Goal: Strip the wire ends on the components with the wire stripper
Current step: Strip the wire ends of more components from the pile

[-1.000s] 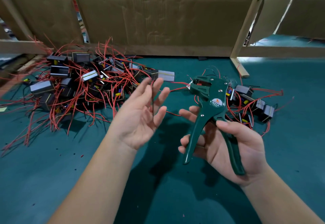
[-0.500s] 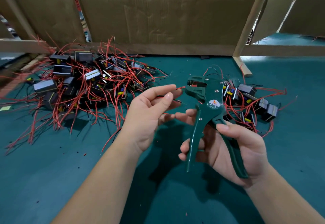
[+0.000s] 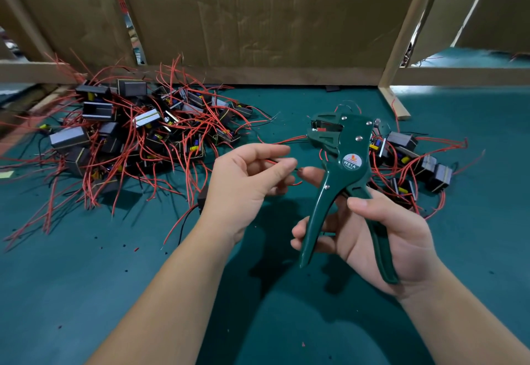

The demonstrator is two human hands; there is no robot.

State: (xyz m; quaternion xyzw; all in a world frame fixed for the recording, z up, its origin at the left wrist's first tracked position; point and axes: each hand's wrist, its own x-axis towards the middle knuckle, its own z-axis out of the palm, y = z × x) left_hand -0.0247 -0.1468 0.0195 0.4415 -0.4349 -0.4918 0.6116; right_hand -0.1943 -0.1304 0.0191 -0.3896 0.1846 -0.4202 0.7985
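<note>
Wire stripper (image 3: 344, 158): just right of left hand (image 3: 246, 181), gripped by right hand (image 3: 381, 235); green, upright.
Left hand: pinches red wire (image 3: 271, 160).

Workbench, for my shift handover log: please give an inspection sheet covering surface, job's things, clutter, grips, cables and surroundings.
Surface: teal mat, no damage seen.
Job's things: green wire stripper held upright; big pile of components on the left, smaller pile on the right.
Clutter: red insulation scraps dotted on the mat.
Grips: left hand pinches a red wire; right hand holds the stripper's handles.
Cables: red leads tangled over both piles, a few black ones.
Surroundings: cardboard wall and wooden frame behind.
</note>
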